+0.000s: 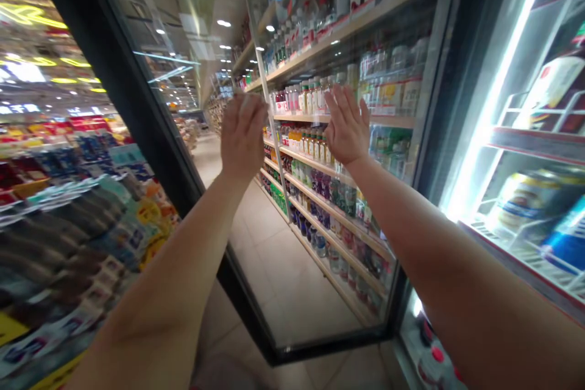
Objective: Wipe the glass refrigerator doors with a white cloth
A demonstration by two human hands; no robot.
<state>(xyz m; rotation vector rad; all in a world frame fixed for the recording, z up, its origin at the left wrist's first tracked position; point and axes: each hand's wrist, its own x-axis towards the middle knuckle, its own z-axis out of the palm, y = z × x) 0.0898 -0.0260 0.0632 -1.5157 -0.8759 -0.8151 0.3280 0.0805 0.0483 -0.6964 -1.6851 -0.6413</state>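
A glass cooler door point(274, 350) with a black frame stands swung out in front of me. My left hand point(243, 137) is raised at the glass. Its fingers bend forward, the tips are out of sight, and what they hold, if anything, cannot be made out. To its right, my right hand point(348, 125) is up before the same pane, fingers stretched and slightly apart, with nothing in it. The palm is turned away from me, so whether it touches the glass is hard to tell. Shelves of bottles point(313, 97) show in the pane behind both hands.
On the right is the lit cooler, with cans point(523, 198) on a wire shelf point(539, 143) and red-capped bottles point(436, 356) low down. Blurred packaged goods point(105, 237) fill a display on the left. The tiled floor point(320, 372) shows below the door.
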